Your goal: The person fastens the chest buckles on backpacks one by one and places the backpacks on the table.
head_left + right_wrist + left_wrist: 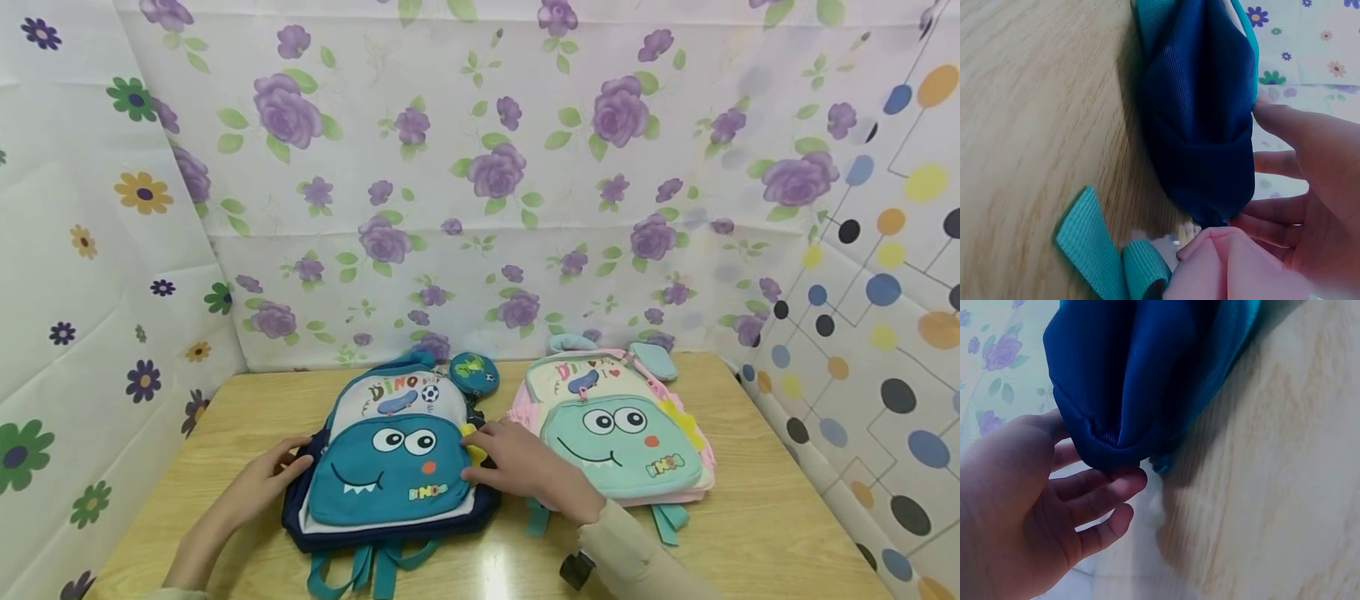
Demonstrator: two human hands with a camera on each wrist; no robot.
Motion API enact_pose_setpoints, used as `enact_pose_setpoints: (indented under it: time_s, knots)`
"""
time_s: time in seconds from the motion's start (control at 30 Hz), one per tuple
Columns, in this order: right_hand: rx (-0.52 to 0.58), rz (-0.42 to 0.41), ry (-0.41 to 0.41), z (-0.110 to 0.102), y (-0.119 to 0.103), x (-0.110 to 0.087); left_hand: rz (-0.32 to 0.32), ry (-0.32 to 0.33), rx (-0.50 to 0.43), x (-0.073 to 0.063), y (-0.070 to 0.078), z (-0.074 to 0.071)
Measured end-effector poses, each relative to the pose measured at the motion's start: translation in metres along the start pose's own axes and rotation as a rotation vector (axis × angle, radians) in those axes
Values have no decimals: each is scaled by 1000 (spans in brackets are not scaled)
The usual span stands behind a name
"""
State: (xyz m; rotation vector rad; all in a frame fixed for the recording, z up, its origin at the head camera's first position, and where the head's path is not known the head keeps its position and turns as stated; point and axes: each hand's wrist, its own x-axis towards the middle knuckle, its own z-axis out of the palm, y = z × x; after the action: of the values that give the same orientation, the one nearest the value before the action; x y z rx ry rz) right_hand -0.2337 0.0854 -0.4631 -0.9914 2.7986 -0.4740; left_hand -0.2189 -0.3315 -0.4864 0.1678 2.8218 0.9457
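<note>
A blue child's backpack (390, 475) with a cartoon dinosaur face lies face up on the table, between both hands. My left hand (264, 477) touches its left side with slightly bent fingers; the left wrist view shows fingertips against the navy side pocket (1110, 412). On the opposite side, my right hand (517, 462) has its thumb and forefinger at the front edge beside the yellow spikes (474, 448). In the right wrist view, the loosely spread fingers of that hand lie along the navy side (1204, 144). A round blue dinosaur pouch (474, 373) hangs at the backpack's top right.
A pink and mint backpack (626, 442) with a similar face lies just to the right, partly behind my right hand. Teal straps (386, 567) stick out below the blue backpack. The wooden table (757, 500) is enclosed by a flowered cloth (450, 275) and patterned side sheets.
</note>
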Motion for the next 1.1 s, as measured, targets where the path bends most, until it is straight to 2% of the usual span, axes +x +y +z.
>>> enact_pose_setpoints:
  time_s: [0.63, 0.87, 1.1]
  knots:
    - [45, 6, -1, 9, -11, 5, -9, 73, 2, -3, 9, -10]
    - [63, -16, 11, 12, -14, 5, 2, 137, -4, -11, 24, -20]
    - [75, -37, 5, 18, -14, 7, 54, 205, -38, -19, 44, -36]
